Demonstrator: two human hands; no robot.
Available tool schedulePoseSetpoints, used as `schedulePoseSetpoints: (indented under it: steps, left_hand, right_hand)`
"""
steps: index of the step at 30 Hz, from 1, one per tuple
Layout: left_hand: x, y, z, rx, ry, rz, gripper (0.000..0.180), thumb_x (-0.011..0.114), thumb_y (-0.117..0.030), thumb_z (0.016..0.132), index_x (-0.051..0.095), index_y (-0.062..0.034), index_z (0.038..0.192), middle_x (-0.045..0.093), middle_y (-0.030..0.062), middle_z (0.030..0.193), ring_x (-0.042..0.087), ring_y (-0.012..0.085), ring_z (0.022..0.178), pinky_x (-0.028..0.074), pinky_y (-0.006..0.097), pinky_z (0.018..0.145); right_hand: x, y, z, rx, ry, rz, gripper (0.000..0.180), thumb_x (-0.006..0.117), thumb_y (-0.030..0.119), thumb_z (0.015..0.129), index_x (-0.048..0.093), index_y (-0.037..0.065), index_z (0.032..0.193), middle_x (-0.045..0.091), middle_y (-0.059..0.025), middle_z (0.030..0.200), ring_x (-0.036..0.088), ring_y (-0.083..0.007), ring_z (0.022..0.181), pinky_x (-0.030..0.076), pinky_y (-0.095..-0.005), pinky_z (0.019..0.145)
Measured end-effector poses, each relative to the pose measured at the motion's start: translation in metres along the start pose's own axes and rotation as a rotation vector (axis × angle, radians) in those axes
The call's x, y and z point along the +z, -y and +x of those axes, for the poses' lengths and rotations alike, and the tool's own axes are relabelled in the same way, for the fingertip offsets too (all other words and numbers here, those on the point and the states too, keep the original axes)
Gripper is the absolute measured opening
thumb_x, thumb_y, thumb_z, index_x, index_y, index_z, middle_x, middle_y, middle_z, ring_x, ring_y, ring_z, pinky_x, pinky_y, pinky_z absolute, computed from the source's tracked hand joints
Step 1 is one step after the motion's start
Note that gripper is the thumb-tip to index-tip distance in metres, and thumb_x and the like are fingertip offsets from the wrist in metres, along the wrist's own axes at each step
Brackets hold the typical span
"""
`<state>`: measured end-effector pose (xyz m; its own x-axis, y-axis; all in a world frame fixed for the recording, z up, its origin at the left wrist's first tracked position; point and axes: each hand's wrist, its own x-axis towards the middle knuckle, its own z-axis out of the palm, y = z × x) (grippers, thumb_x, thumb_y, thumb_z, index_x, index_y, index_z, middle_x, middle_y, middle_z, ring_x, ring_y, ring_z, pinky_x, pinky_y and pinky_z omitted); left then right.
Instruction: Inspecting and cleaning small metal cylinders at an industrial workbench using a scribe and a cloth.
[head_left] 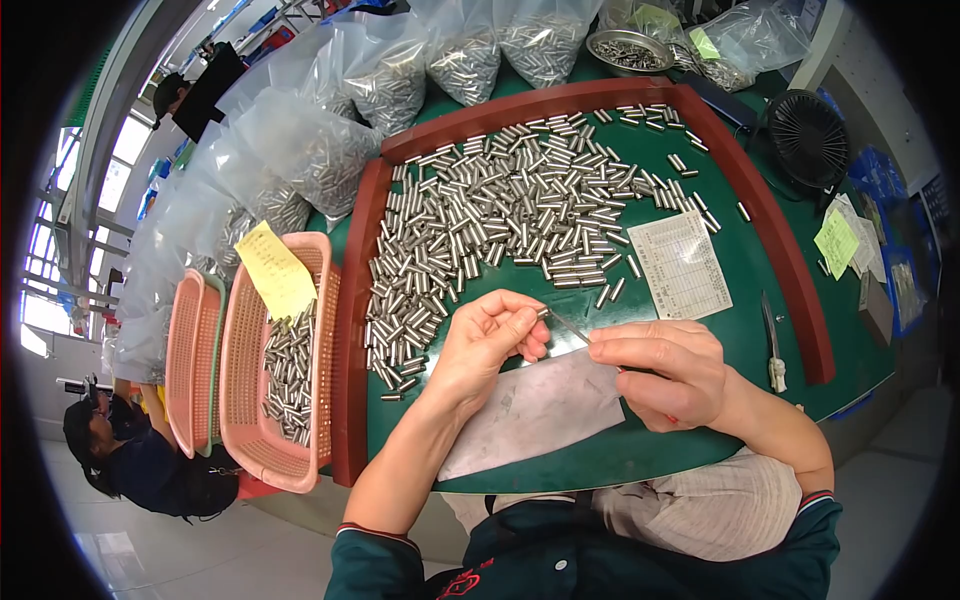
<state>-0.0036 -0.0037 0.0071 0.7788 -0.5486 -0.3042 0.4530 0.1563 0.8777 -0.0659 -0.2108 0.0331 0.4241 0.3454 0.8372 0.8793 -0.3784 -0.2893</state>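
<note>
My left hand [492, 335] is closed, pinching a small shiny metal pin [543, 313] between thumb and fingertips. A thin, straight metal tool [570, 327] sits in the closed fingers of my right hand [665, 370], its tip at or very near the pin's end; its kind is not clear. Both hands are above a smudged whitish cloth [540, 410] on the green tabletop [480, 482]. Just beyond them, a broad heap of loose metal pins [500, 205] is spread out. A printed paper sheet [682, 268] lies right of the heap.
Dark red rails [352, 320] border the work area on the left, back and right. Pink baskets [235, 380] stand at left, one holding pins. Clear bags of pins [385, 80] line the back. A slim bladed tool [771, 345] and black fan [806, 140] are rightward. A person [150, 450] sits far left.
</note>
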Motion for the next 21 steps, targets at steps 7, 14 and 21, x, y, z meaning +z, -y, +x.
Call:
schedulePoseSetpoints:
  steps: [7,14,21]
  left_hand:
    - [-0.0004,0.0014,-0.0004,0.077,-0.028,0.082,0.011,0.055,-0.010,0.090,0.057,-0.0003,0.096,0.065,0.0095,0.079,0.062,0.0127,0.066,0.050,0.025,0.061]
    - [0.0002,0.0000,-0.0004,0.084,-0.015,0.005,0.012,0.056,-0.009,0.089,0.057,0.0005,0.097,0.065,0.0111,0.081,0.063,0.0136,0.068,0.051,0.025,0.063]
    - [0.0031,0.0039,-0.0003,0.126,-0.056,-0.018,0.013,0.058,-0.008,0.088,0.057,0.0011,0.098,0.065,0.0106,0.082,0.062,0.0136,0.068,0.052,0.026,0.065]
  right_hand:
    - [0.0016,-0.0022,-0.0011,-0.008,-0.007,-0.029,0.016,0.066,-0.004,0.063,0.055,0.000,0.075,0.063,-0.0144,0.084,0.066,-0.0250,0.072,0.056,-0.0305,0.056]
    - [-0.0035,0.0000,0.0021,0.010,-0.016,-0.006,0.017,0.067,-0.002,0.066,0.057,-0.001,0.080,0.064,-0.0159,0.085,0.066,-0.0268,0.072,0.056,-0.0306,0.055]
    - [-0.0030,0.0005,-0.0013,-0.049,0.019,0.037,0.015,0.065,-0.001,0.068,0.058,-0.003,0.081,0.064,-0.0192,0.087,0.066,-0.0286,0.073,0.056,-0.0319,0.057]
